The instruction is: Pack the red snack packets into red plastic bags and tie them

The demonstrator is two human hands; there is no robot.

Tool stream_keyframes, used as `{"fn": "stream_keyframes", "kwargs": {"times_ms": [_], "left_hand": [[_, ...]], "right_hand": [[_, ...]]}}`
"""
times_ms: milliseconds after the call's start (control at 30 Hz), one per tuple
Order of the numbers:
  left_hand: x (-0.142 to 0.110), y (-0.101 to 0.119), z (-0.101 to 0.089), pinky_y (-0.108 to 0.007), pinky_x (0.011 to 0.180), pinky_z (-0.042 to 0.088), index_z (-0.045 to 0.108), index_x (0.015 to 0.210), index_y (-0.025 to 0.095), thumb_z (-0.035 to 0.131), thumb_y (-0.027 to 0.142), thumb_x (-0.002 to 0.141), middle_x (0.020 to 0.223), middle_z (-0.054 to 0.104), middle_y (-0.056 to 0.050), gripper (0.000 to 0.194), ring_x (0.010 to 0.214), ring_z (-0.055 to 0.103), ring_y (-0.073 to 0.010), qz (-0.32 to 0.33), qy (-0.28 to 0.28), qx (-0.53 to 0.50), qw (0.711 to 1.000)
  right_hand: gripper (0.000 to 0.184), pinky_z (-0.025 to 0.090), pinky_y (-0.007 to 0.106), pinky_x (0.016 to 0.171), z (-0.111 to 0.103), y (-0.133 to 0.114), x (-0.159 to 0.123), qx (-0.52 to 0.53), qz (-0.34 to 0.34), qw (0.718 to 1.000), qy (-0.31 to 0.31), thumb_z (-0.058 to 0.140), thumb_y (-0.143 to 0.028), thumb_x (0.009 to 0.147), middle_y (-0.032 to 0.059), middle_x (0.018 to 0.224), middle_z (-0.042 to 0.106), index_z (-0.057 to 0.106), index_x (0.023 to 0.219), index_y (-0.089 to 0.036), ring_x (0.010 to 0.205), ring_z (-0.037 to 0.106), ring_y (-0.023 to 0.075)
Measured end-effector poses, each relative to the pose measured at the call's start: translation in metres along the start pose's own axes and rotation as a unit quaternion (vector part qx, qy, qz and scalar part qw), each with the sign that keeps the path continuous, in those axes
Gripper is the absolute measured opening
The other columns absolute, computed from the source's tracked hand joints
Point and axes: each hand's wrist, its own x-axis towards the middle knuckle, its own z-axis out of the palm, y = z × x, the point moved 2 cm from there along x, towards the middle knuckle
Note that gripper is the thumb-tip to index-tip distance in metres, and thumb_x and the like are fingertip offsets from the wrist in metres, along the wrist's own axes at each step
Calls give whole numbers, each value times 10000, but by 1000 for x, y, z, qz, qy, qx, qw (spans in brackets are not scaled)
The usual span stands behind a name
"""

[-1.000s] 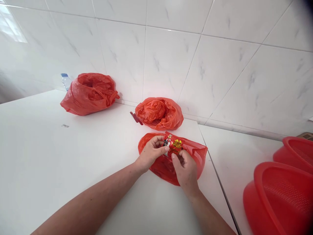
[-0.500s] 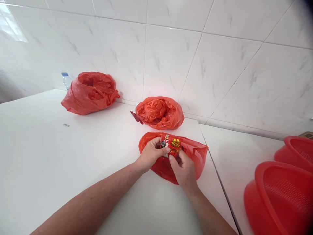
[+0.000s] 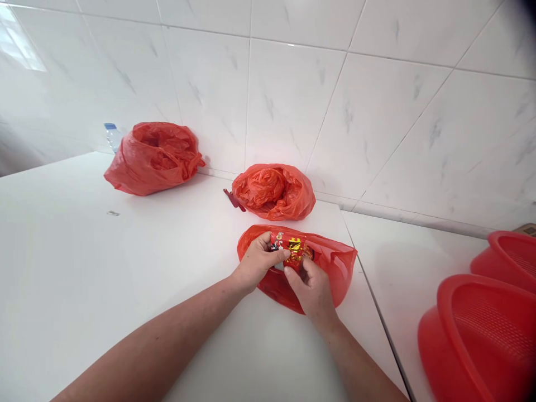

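A small red packet point(image 3: 295, 245) with shiny gold print is pinched between my two hands, over the mouth of an open red plastic bag point(image 3: 340, 267). My left hand point(image 3: 259, 261) grips the packet's left end, thumb on the front. My right hand point(image 3: 313, 286) holds its lower right edge between thumb and fingers; some of those fingers are hidden behind the packet. The bag lies on the white table point(image 3: 167, 268) beneath both hands. Its contents are mostly hidden by my hands.
Behind stands a second red bag point(image 3: 268, 190) with crumpled plastic inside, a dark red tool point(image 3: 234, 200) beside it. A larger red bag point(image 3: 154, 162) and a clear bottle point(image 3: 112, 137) are at the back left. Red plastic baskets point(image 3: 452, 329) stand at right, past a table seam.
The packet has shifted slightly left and turned a little in my fingers, showing more of its right part. Both hands keep nearly the same place.
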Motion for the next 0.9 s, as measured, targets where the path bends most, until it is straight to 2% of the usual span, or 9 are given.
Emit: {"fn": "stream_keyframes", "kwargs": {"times_ms": [167,267,367,433,600,700,800,900], "left_hand": [[0,3,2,-269,722,503,594,904,166,705,314,758,854,683,-26,236,753,635,-136,11,-4,11,1000],[3,5,-5,-272,724,494,588,917,172,669,349,779,838,679,-23,238,752,629,-136,41,62,69,995],[7,8,-17,-290,788,482,588,896,177,633,318,793,862,686,-31,180,825,633,-154,85,148,156,973],[10,7,-24,-305,833,471,590,878,183,591,286,808,906,695,-39,125,887,635,-169,98,172,199,960],[12,1,-33,-325,852,471,633,919,213,528,253,822,974,694,-26,148,880,638,-173,101,186,285,935],[10,0,-32,-355,976,422,655,967,232,512,221,823,1137,666,-28,204,1043,613,-192,117,186,314,924],[8,4,-28,-375,1105,298,671,1015,246,496,173,816,1364,530,-17,275,1268,472,-205,140,156,339,917],[7,6,-24,-399,1139,245,666,1063,238,488,150,814,1433,451,-24,319,1337,390,-209,151,127,356,913]], "right_hand": [[232,437,304,533,-2,-1,-1,-20,-9,1000,22,543,-392,812,6,671,599,633,896,-195,587,520,166],[208,433,296,523,-7,0,2,-47,-8,997,60,556,-407,803,-4,637,577,602,791,-204,552,499,153],[221,426,288,529,-14,1,5,-88,-4,990,114,558,-422,804,-13,612,566,577,743,-210,532,487,145],[216,431,289,564,-19,3,7,-106,-11,984,144,551,-418,815,-2,656,602,587,770,-210,579,523,157],[245,453,317,687,-24,9,9,-130,-29,979,158,512,-418,853,37,888,676,616,943,-216,772,597,194],[252,457,322,720,-25,10,9,-132,-41,977,164,497,-421,869,40,926,670,619,957,-219,808,595,192],[259,463,328,714,-25,8,8,-122,-48,980,149,473,-430,878,41,908,662,615,934,-221,801,590,195],[280,472,327,661,-23,8,9,-74,-2,990,123,493,-451,852,47,906,663,606,965,-220,752,597,197]]}}
